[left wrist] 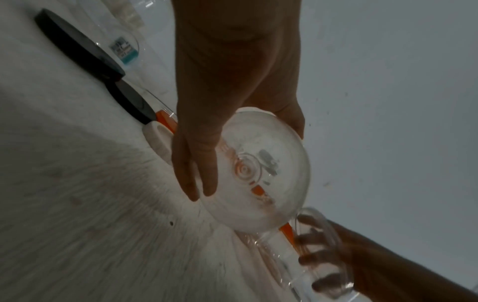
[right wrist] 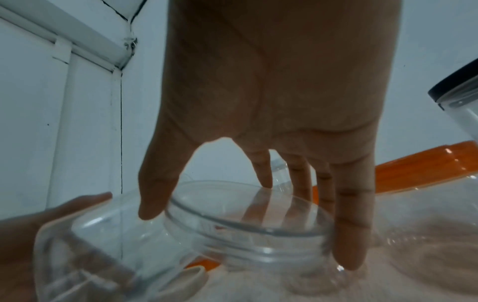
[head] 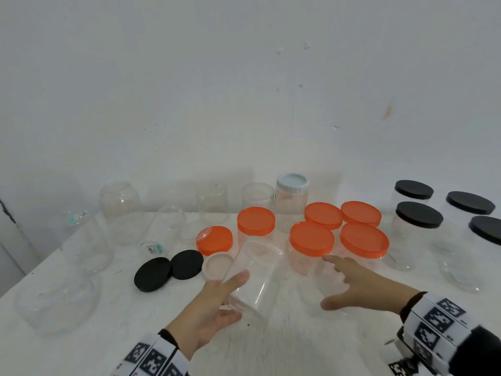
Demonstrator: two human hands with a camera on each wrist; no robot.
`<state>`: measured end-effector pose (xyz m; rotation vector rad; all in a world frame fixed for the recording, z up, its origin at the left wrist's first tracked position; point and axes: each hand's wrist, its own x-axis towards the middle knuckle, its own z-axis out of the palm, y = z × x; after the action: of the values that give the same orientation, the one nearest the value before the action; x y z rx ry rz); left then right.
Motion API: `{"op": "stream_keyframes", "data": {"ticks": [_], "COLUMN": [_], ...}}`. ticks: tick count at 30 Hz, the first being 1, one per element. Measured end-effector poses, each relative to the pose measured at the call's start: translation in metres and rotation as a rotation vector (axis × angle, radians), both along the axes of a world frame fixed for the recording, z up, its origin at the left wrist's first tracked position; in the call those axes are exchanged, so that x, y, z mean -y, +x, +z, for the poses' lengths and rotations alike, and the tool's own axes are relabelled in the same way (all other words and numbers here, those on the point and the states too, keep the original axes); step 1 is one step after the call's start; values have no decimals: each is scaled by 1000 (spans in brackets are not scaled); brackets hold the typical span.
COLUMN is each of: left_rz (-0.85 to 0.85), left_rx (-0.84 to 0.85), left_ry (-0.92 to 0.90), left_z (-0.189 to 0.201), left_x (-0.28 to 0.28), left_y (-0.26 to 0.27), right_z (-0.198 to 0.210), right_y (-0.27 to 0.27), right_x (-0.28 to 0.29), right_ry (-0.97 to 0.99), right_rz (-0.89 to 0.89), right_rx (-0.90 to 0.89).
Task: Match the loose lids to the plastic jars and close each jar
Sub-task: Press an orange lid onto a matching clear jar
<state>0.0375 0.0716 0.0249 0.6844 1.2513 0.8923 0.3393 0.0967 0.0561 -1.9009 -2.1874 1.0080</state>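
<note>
Gripping a tilted clear jar (head: 250, 272) near its base, the L hand (head: 214, 305) curled round it; R hand (head: 360, 286), fingers spread, clasped a 2nd open jar (head: 329, 278) on the table (head: 81, 335). Loose black lids (head: 168, 268) lay beyond, w/ orange-lidded jars (head: 311, 245) farther back.

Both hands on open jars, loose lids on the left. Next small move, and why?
Probably set one jar upright and free a hand for a lid. The left hand holds a tilted clear jar, the right hand grips a second open jar, and the black lids and white lid lie untouched.
</note>
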Motion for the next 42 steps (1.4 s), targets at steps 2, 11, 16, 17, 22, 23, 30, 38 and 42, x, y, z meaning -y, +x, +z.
{"op": "stream_keyframes", "data": {"ticks": [2, 11, 16, 17, 22, 23, 30, 38, 42], "left_rz": [-26, -167, -200, -208, -296, -331, -545, -503, -451], "left_rx": [-15, -564, -685, -704, -651, -619, -570, -477, -472], "left_ry": [10, 296, 332, 336, 336, 331, 472, 573, 574], "left_z": [-1, -12, -21, -24, -33, -33, -29, -31, -33], "left_x": [0, -4, -6, -7, -7, -7, -1, -1, -5], "left_y": [7, 30, 34, 34, 27, 24, 11, 20, 24], "right_z": [6, 29, 33, 34, 37, 38, 43, 41, 46], "right_y": [-2, -19, -30, -33, -46, -48, -66, -87, -96], "right_x": [-1, -3, -4, -5, -7, -7, -9, -11, -13], "right_ry": [22, 138, 149, 149, 157, 156, 132, 98, 86], "right_rz": [6, 12, 53, 66, 115, 125, 207, 314, 360], "right_rx": [-18, -123, -134, -131, -108, -99, -33, 76, 153]}}
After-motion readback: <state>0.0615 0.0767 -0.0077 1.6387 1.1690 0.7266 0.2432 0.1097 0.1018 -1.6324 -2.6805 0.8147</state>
